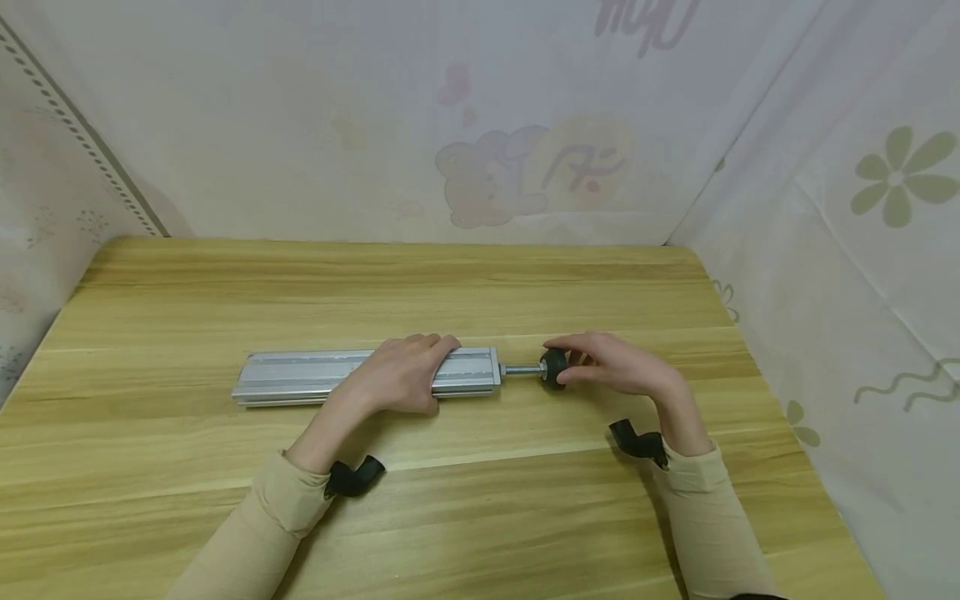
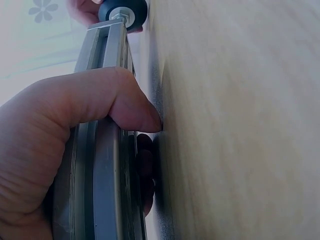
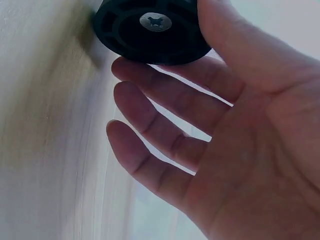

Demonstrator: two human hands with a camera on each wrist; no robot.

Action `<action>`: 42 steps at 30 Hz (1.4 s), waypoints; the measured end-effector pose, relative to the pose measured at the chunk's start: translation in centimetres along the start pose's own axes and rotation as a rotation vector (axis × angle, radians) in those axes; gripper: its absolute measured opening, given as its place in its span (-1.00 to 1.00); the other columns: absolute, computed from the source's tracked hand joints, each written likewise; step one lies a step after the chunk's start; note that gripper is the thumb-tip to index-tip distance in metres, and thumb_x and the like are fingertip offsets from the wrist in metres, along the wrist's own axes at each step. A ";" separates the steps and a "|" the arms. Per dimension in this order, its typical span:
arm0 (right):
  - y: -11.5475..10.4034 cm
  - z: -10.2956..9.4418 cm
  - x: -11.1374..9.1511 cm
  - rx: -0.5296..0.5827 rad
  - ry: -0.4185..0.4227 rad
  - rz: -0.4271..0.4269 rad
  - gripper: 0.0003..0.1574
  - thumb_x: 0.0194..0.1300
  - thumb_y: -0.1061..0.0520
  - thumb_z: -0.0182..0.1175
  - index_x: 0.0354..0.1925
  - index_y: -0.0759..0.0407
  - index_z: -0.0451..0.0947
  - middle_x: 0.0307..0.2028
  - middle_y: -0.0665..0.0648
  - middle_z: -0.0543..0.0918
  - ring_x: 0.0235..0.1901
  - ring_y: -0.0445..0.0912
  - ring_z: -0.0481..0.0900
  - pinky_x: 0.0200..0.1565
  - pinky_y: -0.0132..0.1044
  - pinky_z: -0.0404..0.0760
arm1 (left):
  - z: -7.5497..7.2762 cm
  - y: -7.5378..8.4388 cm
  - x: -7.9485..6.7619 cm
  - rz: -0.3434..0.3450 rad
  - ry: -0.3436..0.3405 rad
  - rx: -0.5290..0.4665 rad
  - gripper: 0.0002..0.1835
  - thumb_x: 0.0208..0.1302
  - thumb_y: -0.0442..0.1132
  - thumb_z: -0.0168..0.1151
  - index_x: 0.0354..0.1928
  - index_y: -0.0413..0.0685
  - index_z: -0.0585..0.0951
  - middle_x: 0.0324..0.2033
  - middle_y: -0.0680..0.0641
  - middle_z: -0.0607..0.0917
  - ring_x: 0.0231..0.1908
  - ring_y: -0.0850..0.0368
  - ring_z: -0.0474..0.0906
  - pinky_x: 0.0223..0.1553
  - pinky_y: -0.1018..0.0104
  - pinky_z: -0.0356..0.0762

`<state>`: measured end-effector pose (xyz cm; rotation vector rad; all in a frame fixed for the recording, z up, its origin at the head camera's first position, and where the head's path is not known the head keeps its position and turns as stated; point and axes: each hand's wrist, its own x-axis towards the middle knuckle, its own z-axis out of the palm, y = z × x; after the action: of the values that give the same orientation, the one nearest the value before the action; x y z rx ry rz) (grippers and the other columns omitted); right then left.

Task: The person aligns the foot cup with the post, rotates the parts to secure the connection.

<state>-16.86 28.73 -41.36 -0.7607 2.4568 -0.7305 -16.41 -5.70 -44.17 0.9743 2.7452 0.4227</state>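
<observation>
A silver aluminium profile (image 1: 292, 375) lies lengthwise on the wooden table. My left hand (image 1: 401, 375) grips it across the top near its right end; in the left wrist view the thumb (image 2: 132, 102) curls over one side and fingertips show beyond the far edge. From the profile's right end a threaded rod (image 1: 521, 369) sticks out, ending in a round black levelling foot (image 1: 553, 369). My right hand (image 1: 618, 362) pinches that foot between thumb and fingers. The right wrist view shows the underside of the foot (image 3: 150, 42) with a cross-slot screw head; the other fingers are spread below it.
The wooden table (image 1: 480, 533) reaches back to a wall covered with pale printed cloth (image 1: 337, 125). Black curved mounts (image 1: 356, 477) sit at the sleeve cuffs. Another cloth wall (image 1: 847, 275) borders the right side of the table.
</observation>
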 end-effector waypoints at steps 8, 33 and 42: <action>-0.2 0.4 0.2 0.040 0.091 0.020 -0.03 -0.03 0.08 0.64 0.27 0.17 0.37 0.16 0.18 0.55 0.08 0.10 0.57 0.15 0.06 0.58 | 0.0 0.1 0.0 -0.002 -0.003 -0.003 -0.10 -0.21 -0.19 0.48 0.34 -0.03 0.42 0.00 -0.10 0.70 -0.02 -0.08 0.65 -0.03 -0.05 0.63; 0.1 0.3 0.2 0.009 0.055 0.058 -0.36 0.29 0.05 0.42 0.26 0.15 0.47 0.06 0.15 0.67 0.01 0.01 0.63 0.07 -0.03 0.61 | -0.1 0.0 0.0 -0.008 -0.009 0.000 -0.10 -0.21 -0.19 0.50 0.33 -0.03 0.42 -0.02 -0.09 0.70 -0.05 -0.05 0.64 -0.08 -0.03 0.63; 0.4 -0.1 -0.2 0.047 -0.060 0.057 -0.22 0.52 -0.05 0.14 0.54 0.22 0.23 0.10 0.13 0.70 0.02 -0.09 0.66 0.09 -0.11 0.61 | 0.0 0.1 0.1 -0.011 -0.010 -0.002 -0.09 -0.23 -0.20 0.49 0.33 -0.02 0.42 -0.01 -0.09 0.70 -0.03 -0.06 0.65 -0.06 -0.04 0.63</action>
<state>-16.89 29.20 -41.50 -0.6819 2.3895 -0.7306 -16.42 -5.61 -44.12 0.9585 2.7389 0.4172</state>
